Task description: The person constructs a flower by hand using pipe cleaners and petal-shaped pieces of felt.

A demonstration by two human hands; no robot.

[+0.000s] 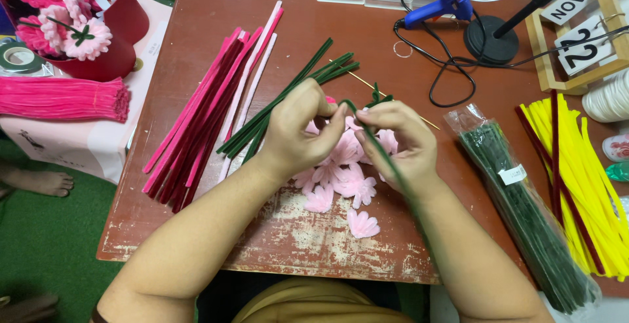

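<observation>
Near frame centre, above the worn brown surface (262, 244): left hand (298, 130) and right hand (400, 143) closed fingertip to fingertip, each grip pinched tight on a dark green pipe cleaner (386, 159), apparently for winding. Stem's long axis diagonal, top end at the fingertips, tail toward lower right along the right forearm. Pink petal pieces (341, 179) just beneath, within easy reach.

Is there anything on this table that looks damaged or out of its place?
Yes. The brown wooden table has worn, flaking paint along its near edge, showing pale patches. One pink fuzzy petal piece lies apart from the cluster under the hands. Otherwise nothing stands out.
</observation>
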